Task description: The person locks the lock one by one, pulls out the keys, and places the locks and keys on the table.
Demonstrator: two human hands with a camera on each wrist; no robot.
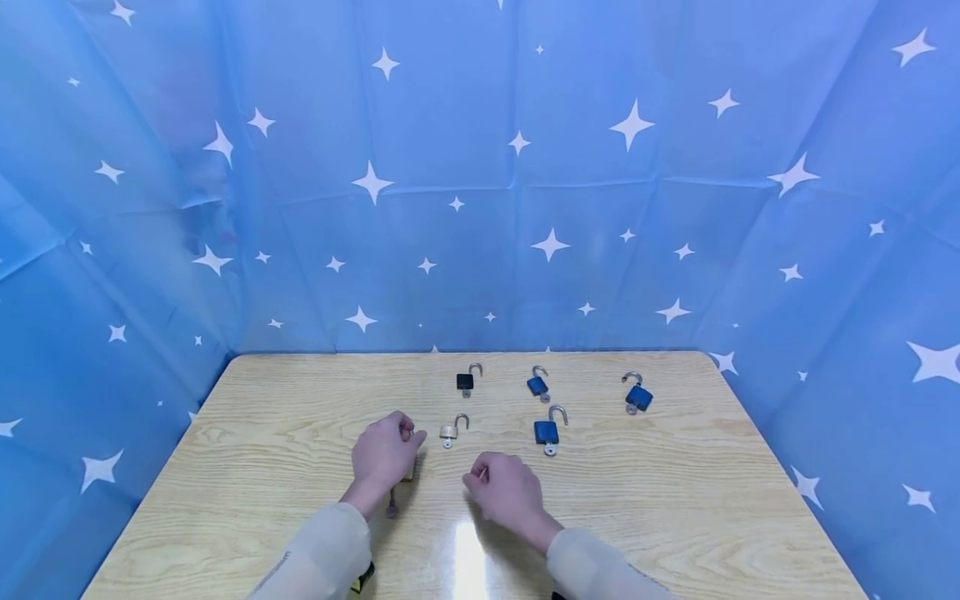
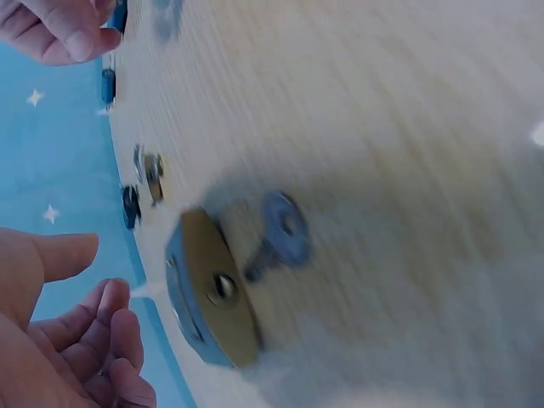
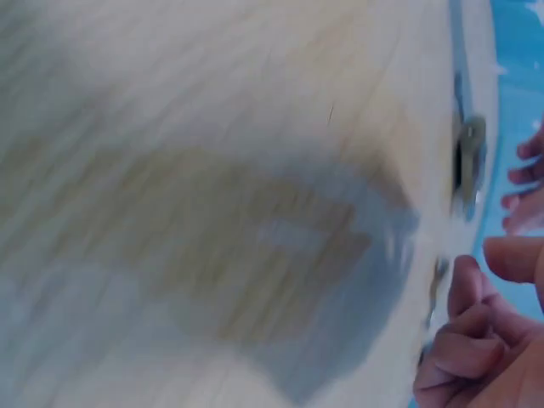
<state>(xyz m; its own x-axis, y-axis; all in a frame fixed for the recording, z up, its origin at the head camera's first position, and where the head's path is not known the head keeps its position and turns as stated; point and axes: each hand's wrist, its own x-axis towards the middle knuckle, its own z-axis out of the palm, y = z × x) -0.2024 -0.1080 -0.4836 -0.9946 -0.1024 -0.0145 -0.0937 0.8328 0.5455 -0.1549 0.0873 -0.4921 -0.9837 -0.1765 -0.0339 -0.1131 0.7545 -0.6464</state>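
My left hand [image 1: 384, 452] is over the table, fingers loosely curled and thumb apart, holding nothing visible. Just below it lies a brass-faced padlock [image 2: 212, 293], mostly hidden by the hand in the head view. A key [image 2: 286, 228] lies beside the padlock's keyhole face, on the near side. My right hand [image 1: 507, 490] hovers to the right, its fingers bent loosely with a gap to the thumb in the right wrist view; nothing shows in it. Beyond the hands is a small brass padlock [image 1: 448, 432] with its shackle open and a key in it.
A black padlock [image 1: 465, 382] and several blue ones, one [image 1: 547, 432] nearer and another [image 1: 639, 397] at the far right, lie with raised shackles and keys in them. A yellow-and-black item [image 1: 363, 577] is partly under the left sleeve. A starry blue curtain [image 1: 480, 208] surrounds the table.
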